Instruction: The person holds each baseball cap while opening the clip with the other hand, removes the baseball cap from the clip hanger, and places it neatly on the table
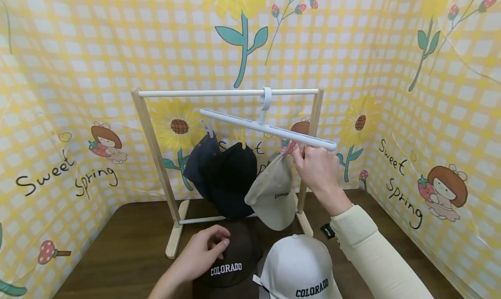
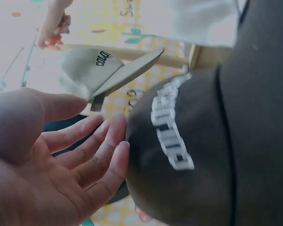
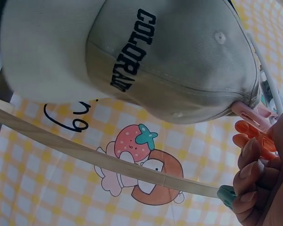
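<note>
My right hand (image 1: 318,166) is raised under the right end of the white hanger (image 1: 270,128); its fingers curl about an orange clothespin (image 3: 254,136). Beside it, a pink clothespin (image 3: 254,117) grips the top of a beige cap (image 1: 274,190) with dark lettering. A green clothespin (image 3: 226,195) shows by the fingertips. Lower down, my left hand (image 1: 203,249) has loosely bent fingers at the crown of a dark brown COLORADO cap (image 1: 235,277). In the left wrist view its fingertips appear against that cap (image 2: 179,141), without gripping it.
A navy cap (image 1: 201,164) and a black cap (image 1: 235,177) hang from grey and yellow clothespins (image 1: 242,138). The tilted hanger hooks over the white rail of a wooden rack (image 1: 156,155). A white COLORADO cap (image 1: 299,264) is at the front of the brown table (image 1: 117,242).
</note>
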Demonstrator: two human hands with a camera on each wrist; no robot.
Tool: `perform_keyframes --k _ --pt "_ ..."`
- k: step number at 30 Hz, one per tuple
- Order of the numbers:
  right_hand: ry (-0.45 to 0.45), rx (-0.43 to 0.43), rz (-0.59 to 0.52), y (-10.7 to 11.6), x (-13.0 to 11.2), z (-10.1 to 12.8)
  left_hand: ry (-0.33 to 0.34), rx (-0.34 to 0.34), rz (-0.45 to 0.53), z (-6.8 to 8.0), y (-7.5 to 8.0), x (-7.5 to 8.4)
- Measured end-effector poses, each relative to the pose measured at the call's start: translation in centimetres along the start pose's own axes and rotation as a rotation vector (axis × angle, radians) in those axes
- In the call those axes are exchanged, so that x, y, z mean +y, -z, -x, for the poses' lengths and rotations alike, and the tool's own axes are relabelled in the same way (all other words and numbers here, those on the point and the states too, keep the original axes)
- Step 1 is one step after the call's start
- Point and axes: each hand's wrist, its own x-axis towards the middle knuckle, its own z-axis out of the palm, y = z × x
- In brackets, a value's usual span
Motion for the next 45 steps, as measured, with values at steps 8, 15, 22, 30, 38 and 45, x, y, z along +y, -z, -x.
perform_keyframes --k 8,15,22,30,38,45 --pt "0.004 -0.017 0.003 0.1 -0.1 0.2 -0.012 0.041 0.054 -2.0 -1.8 1.9" --pt "0.003 -0.017 0.014 0.2 -0.2 0.2 0.090 0.012 0.201 -3.7 -3.0 2.6" --pt "-0.001 -0.041 0.005 0.1 -0.5 0.2 0.165 0.011 0.307 -4.9 -4.4 2.2" --pt "-0.014 -0.019 -0.013 0.2 -0.6 0.4 0.146 -0.019 0.446 -6.0 -6.4 2.0" --pt "0.004 0.003 -0.005 0.1 -0.7 0.4 0.152 0.024 0.476 -6.7 -7.5 2.1" --pt "-0.010 -0.005 -0.009 0.0 -0.6 0.6 0.117 0.081 0.447 -6.9 -7.6 2.7"
